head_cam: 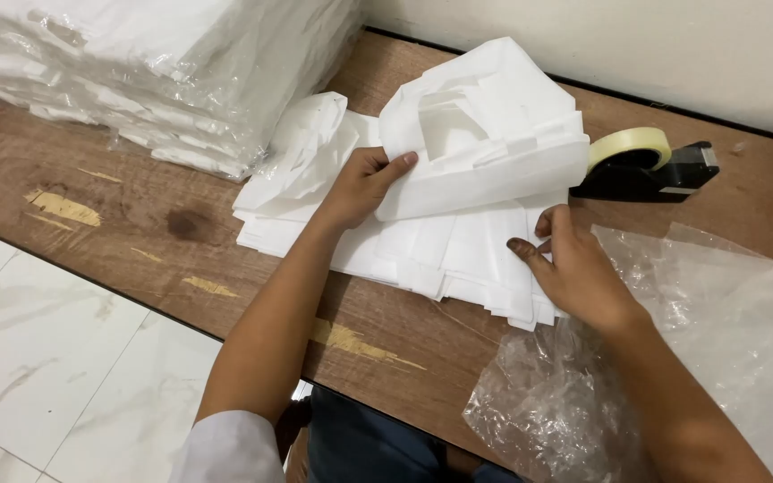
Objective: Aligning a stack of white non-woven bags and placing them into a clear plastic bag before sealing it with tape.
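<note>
Head view: left hand (pixel 361 186) pinches folded white bags (pixel 485 143); right hand (pixel 574 268) presses the stack (pixel 458 250), fingers spread.

White non-woven fabric bags (pixel 458 241), centre of frame: matt, soft, lightly fibrous cloth. Wooden tabletop (pixel 136 224): brown veneer, worn, scuffed to pale patches. Clear plastic sheet (pixel 726 358), lower right: thin, crinkled, glossy. Wrapped bundles (pixel 136 72), upper left: white cloth under shiny film. Tape dispenser (pixel 664 174), right: black matt plastic; its tape roll (pixel 628 143) glossy, yellowish. Floor tiles (pixel 55 358), lower left: polished marble look.
</note>
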